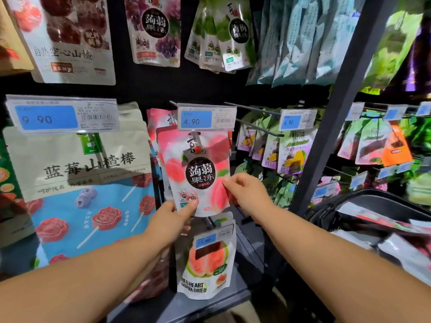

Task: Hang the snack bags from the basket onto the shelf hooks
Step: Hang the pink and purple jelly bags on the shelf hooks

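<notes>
I have the glossy pink-and-white peach jelly pouch [200, 169] up at the middle row of the shelf. Its top is tucked behind the blue-and-white 4.90 price tag [206, 117], which hides the hook, so I cannot tell whether the hole is threaded on. The left grip [172, 220] pinches the bottom left corner with its thumb on the front. The right grip [247, 192] pinches the right edge with its fingertips [226, 180]. I judge the pouch light but floppy, its film slick and its filling settled low, so it would sag and swing if held by one corner. The flat sealed borders and the header at the top look like the safest holds, while squeezing the belly would only bulge it. More bags [384, 226] lie in the black basket [373, 198] at lower right, well apart from this row.
</notes>
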Motion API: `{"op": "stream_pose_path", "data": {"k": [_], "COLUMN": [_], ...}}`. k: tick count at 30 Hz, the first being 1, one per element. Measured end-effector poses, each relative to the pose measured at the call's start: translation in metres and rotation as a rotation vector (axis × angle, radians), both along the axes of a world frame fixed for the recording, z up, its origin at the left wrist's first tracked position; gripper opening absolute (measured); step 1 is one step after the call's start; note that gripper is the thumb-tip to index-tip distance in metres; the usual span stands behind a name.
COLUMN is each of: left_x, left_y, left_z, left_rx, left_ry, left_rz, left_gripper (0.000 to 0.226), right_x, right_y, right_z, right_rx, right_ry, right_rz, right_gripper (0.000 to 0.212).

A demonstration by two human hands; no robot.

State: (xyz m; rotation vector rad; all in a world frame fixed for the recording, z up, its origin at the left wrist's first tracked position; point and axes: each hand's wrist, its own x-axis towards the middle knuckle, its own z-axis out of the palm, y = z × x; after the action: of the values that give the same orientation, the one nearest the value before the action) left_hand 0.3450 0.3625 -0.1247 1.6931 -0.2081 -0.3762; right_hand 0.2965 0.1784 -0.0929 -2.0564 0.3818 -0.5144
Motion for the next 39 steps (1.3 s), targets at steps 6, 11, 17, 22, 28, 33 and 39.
{"op": "stream_pose_path", "data": {"k": [6,11,17,22,28,33,39], "left_x": [-0.011,-0.03,-0.063,-0.102,-0.134,-0.134,-0.134], "left_y": [-0.009,-0.032,-0.098,-0.177,-0.252,-0.272,-0.277], "left_z": [-0.003,-0.011,-0.011,-0.005,-0.004,-0.018,-0.022], "left_rx": [-0.095,-0.061,0.09,0.199,0.082,0.201,0.258], "left_ry": [0.372,0.341,0.005,-0.387,-0.628,-0.735,-0.839], "left_rz": [-0.026,-0.199,-0.491,-0.558,-0.683,-0.691,-0.669], "left_gripper": [0.034,0.032,0.03,0.022,0.015,0.013,0.016], "right_x": [-0.028,-0.052,-0.104,-0.171,-0.241,-0.265,-0.274], "right_y": [-0.024,-0.047,-0.099,-0.153,-0.205,-0.231,-0.259], "right_z": [0.006,0.011,0.011,0.013,0.007,0.003,-0.007], "right_rx": [-0.035,-0.083,-0.206,-0.319,-0.333,-0.425,-0.498], "right_ry": [0.134,0.174,0.181,0.249,0.329,0.342,0.432], "right_rz": [0.049,0.007,-0.243,-0.473,-0.718,-0.675,-0.687], "right_gripper": [0.02,0.025,0.028,0.026,0.014,0.023,0.033]}}
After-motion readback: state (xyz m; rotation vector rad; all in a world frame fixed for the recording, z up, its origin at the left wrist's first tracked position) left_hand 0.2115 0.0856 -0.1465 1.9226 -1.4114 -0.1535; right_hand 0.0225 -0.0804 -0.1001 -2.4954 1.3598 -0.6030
